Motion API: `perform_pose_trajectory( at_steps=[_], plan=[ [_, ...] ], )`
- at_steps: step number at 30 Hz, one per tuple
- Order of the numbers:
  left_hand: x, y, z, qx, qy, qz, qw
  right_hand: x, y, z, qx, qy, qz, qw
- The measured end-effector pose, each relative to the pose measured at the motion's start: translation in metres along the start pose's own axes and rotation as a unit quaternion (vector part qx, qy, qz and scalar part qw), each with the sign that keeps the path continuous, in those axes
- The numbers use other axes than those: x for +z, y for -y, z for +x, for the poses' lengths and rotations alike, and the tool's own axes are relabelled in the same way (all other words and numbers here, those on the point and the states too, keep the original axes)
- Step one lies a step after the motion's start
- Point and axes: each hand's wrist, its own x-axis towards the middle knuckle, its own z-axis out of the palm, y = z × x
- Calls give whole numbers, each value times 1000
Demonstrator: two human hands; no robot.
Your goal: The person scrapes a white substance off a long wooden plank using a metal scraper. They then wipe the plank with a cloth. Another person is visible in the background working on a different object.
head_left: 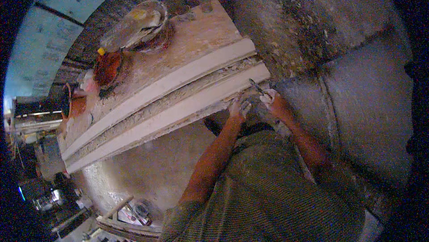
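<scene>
A pair of long pale moulding strips, plaster-like, lies slantwise across a wooden board. The far strip (178, 75) and the near strip (192, 103) run side by side, with a rough crumbly groove (196, 82) between them. My right hand (273, 102), white with dust, is closed around a slim dark hand tool (256, 86). The tool's tip is over the near strip's right end; its exact kind cannot be made out. Beside it, my left hand (240, 109) is at the strip's near edge, dusty fingers curled; what they hold, if anything, is hidden.
Toward the back of the wooden board (196, 32) are a crusted round basin (147, 23), a reddish-orange container (107, 67) and an orange bucket (77, 105). Rubble (299, 32) covers ground at the far right. A wooden frame (129, 228) stands at the lower left.
</scene>
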Motion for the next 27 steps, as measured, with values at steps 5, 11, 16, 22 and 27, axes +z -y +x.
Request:
perform_pose_trajectory(
  at_steps=[5,11,16,22,27],
  plan=[
    [-16,7,26,-15,209,-138,968,-23,7,16,-30,63,44,997],
    [-35,18,18,50,110,69,990,-24,-5,35,-193,178,-189,946],
    [-58,9,8,74,463,-244,849,-32,-13,68,-87,251,-245,932],
    [-61,-4,9,86,230,-216,945,-28,-2,93,-310,236,-387,836],
    [-40,-15,-8,140,195,-115,964,-44,-11,83,-203,232,-390,868]
  ],
)
